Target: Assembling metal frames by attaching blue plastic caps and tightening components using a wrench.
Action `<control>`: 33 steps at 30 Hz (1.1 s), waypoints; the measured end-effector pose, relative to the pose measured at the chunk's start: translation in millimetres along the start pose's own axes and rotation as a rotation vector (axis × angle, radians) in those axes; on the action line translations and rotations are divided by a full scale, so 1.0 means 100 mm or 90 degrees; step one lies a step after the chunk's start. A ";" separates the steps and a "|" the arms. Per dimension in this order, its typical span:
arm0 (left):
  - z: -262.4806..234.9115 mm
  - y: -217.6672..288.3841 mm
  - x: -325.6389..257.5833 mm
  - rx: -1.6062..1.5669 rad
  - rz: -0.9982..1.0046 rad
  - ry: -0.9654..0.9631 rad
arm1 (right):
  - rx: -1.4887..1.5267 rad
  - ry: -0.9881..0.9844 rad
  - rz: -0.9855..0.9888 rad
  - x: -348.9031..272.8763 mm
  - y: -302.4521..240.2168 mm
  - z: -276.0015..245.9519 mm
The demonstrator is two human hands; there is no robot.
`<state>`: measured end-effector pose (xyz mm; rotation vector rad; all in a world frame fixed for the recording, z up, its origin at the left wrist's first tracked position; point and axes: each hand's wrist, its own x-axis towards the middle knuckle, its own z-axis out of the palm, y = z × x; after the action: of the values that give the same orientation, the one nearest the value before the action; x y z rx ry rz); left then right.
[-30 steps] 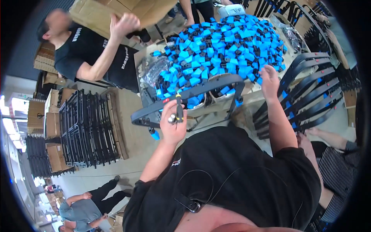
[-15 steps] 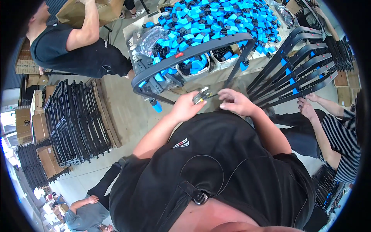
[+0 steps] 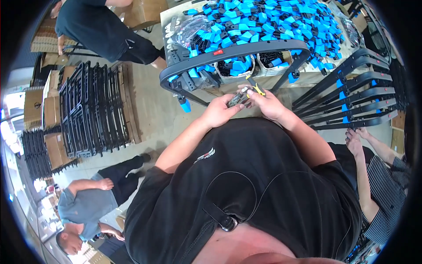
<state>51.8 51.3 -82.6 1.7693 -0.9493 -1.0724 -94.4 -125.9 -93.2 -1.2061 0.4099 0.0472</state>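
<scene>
In front of my belly both hands are close together, nearly touching. My left hand (image 3: 220,111) is closed round small grey metallic pieces (image 3: 237,98), whose kind I cannot make out. My right hand (image 3: 269,106) has its thumb and fingers closed at a small yellow-and-black handled tool (image 3: 256,86), which looks like pliers and sticks up past the fingertips. Just beyond the hands stands a black bent tube frame (image 3: 237,49) with a red label on its top bar. Blue-and-black end pieces (image 3: 185,104) are on its legs.
Behind the frame, a table holds a big pile of blue-and-black plastic parts (image 3: 272,26) and open boxes (image 3: 236,72) of them. More tube frames (image 3: 351,94) lean at right, beside a person in stripes (image 3: 387,189). Stacked black frames (image 3: 94,108) stand left; two other people are there.
My hands have come together, and the yellow-and-black tool now sticks up at my right hand. My view has shifted, so the table and frames appear farther right and the person at lower left shows more.
</scene>
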 end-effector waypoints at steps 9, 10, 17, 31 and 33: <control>0.09 0.06 -0.08 0.078 -0.112 0.155 | 0.387 0.258 -0.109 0.39 -0.13 -0.51; 0.12 0.02 -0.07 0.088 -0.099 0.184 | 0.338 0.195 -0.114 0.39 -0.02 -0.72; 0.34 0.44 0.17 0.081 0.047 0.194 | 0.010 0.025 -0.043 0.30 -0.21 -0.32; -1.86 -0.98 -0.99 0.369 -0.452 0.005 | -0.202 0.259 0.090 -0.11 0.28 -1.30; -2.29 -1.21 -0.66 0.349 -0.518 0.094 | -0.220 0.362 0.095 -0.28 0.55 -1.16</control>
<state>261.1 215.7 -109.6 2.7803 -0.4292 -1.1938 -166.6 -206.9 -167.5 -1.5235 1.0212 -0.1047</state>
